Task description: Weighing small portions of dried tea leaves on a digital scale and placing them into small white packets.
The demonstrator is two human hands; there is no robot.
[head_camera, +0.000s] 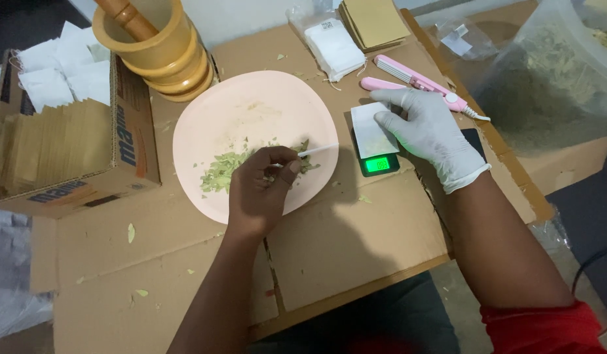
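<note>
Two hands point(264, 187) over plate point(205, 118), scale point(379, 164).

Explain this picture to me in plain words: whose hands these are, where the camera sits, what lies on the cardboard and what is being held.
There is no machine here. A person works with two hands, and the one camera sits on their head, looking down. The surface is flattened cardboard. The bare left hand holds a thin white stick over a pink plate with chopped green leaves. The gloved right hand rests its fingertips on a small white bag lying on a little scale with a lit green display. Behind it lies a pink crimping tool. Further back stand a wooden mortar with its pestle and a pack of white bags. At the left is a box of paper sachets.
</note>
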